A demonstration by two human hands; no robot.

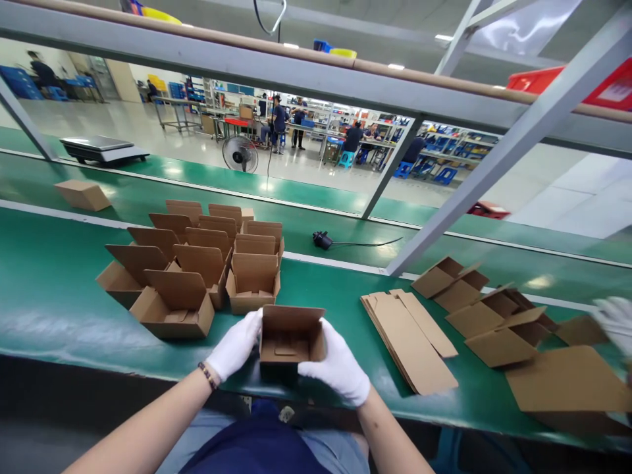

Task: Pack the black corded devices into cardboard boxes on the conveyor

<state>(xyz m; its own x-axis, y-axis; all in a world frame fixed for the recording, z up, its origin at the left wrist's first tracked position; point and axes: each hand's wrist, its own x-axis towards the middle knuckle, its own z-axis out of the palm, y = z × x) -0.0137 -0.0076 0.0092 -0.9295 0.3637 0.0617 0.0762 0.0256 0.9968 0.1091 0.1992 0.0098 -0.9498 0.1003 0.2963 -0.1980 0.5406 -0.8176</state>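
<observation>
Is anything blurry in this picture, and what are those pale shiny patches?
Head view: pale glare, likely reflected lamps, on the green worktop; another person's gloved hand smeared at the right edge, probably by motion; distant workers small and soft; the held box fairly clear, its near side in shadow.

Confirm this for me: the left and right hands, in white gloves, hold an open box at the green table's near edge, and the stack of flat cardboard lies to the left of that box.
The side is wrong: the head view shows the stack of flat cardboard to the right of the open box. The left hand and right hand do hold it.
</observation>
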